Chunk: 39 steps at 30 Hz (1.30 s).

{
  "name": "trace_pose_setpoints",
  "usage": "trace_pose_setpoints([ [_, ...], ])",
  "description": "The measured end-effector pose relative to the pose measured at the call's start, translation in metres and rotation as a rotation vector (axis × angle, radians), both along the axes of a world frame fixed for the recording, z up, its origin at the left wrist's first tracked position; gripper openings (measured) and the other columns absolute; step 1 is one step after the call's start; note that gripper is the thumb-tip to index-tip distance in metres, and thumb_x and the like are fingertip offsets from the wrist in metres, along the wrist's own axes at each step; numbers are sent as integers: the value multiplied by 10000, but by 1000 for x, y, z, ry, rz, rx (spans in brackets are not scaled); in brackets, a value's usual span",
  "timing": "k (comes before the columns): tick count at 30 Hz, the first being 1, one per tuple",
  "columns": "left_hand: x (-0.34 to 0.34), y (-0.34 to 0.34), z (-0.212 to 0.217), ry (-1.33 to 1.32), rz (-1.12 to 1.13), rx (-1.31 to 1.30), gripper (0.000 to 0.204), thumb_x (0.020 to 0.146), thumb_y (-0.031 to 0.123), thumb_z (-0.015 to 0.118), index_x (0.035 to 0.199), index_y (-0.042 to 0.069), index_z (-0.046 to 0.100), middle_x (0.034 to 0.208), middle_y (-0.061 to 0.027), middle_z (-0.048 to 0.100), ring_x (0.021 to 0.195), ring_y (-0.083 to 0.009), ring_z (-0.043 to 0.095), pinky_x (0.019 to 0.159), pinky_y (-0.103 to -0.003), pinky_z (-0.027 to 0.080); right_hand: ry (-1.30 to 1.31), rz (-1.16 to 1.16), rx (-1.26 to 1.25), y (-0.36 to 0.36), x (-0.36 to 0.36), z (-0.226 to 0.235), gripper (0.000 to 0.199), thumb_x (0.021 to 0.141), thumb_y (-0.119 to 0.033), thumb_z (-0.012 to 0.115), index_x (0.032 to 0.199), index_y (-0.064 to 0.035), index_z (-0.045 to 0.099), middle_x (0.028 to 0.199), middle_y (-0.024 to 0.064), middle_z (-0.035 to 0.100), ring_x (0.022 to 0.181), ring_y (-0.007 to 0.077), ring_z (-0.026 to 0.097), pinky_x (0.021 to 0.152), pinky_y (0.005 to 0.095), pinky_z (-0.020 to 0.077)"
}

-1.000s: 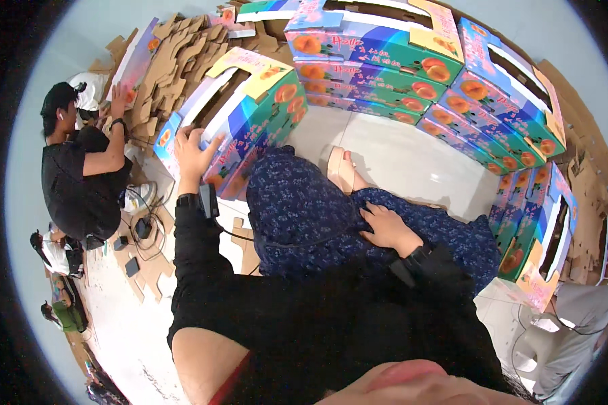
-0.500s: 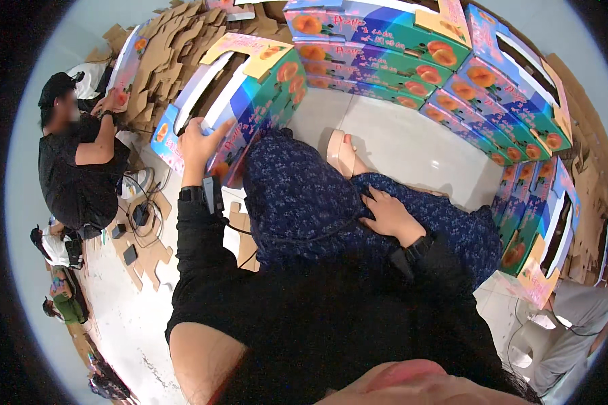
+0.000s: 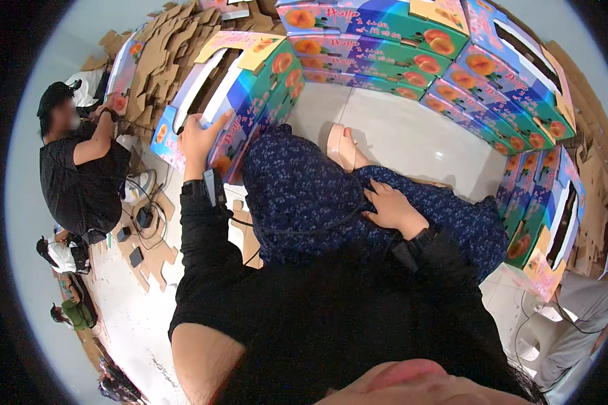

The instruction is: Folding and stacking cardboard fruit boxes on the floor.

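My left hand [image 3: 199, 140] grips the near top edge of a colourful cardboard fruit box [image 3: 263, 88] at the front left. Its thumb stretches along the edge, while the other fingers bend over by the long handle opening and are partly hidden. The box stands upright, printed with peaches in blue, green and pink, with a cream end flap. Resting on the dark blue flowered skirt [image 3: 304, 182] over my lap, my right hand [image 3: 393, 208] has its fingers spread and holds nothing. A bare foot in a pale sandal [image 3: 340, 145] shows just beyond the skirt.
Stacked fruit boxes [image 3: 365, 50] stand ahead, with more stacks [image 3: 500, 88] at the far right and boxes [image 3: 544, 209] near right. Flattened brown cardboard [image 3: 172, 67] piles up far left. A person [image 3: 81, 162] sits at left near cables [image 3: 152, 219]; grey-trousered legs [image 3: 581, 317] are at lower right.
The whole view has shifted slightly. My left hand stays at the box edge, and my right hand remains on the skirt with its fingers a little differently spread.
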<state>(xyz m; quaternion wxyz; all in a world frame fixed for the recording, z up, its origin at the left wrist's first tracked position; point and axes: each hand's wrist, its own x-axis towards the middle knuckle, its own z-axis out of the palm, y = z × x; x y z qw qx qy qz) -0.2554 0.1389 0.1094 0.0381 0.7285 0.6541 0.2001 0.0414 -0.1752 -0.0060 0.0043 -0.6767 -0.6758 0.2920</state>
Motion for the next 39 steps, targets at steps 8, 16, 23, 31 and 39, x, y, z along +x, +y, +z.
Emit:
trace_pose_setpoints([
  [8, 0, 2, -5, -25, -12, -6, 898, 579, 735, 686, 1099, 7, 608, 1075, -194, 654, 1055, -340, 597, 996, -430, 324, 1, -8, 14, -1, 1, -1, 637, 829, -406, 612, 1339, -52, 471, 1444, 232, 347, 1313, 373, 366, 1047, 456, 354],
  [16, -12, 16, -4, -10, -84, 0, 892, 595, 741, 670, 1102, 10, 605, 1085, -200, 652, 1066, -322, 598, 992, -424, 328, 41, -26, 53, -5, 0, -6, 630, 844, -426, 594, 1331, -44, 480, 1434, 236, 365, 1304, 382, 376, 1050, 460, 351],
  [23, -22, 36, -6, -12, -147, 34, 879, 597, 739, 667, 1093, 15, 611, 1042, -203, 665, 1027, -310, 614, 964, -396, 356, 38, -54, 42, -2, -1, -3, 623, 847, -435, 587, 1315, -33, 498, 1429, 227, 377, 1307, 378, 377, 1050, 445, 357],
  [31, -23, 35, -10, -67, -132, 73, 812, 650, 716, 646, 1064, 18, 631, 987, -211, 674, 972, -329, 627, 956, -382, 362, 161, -104, 93, 0, 4, 17, 539, 841, -358, 619, 1256, -23, 546, 1320, 215, 497, 1210, 361, 482, 995, 410, 409],
  [39, -22, 34, -12, -70, -154, 117, 754, 697, 692, 630, 1042, 21, 641, 940, -205, 676, 958, -324, 628, 941, -392, 367, 168, -403, 565, -15, 74, 53, 465, 807, -252, 698, 1222, -77, 581, 1252, 195, 557, 1191, 357, 510, 996, 409, 412],
])
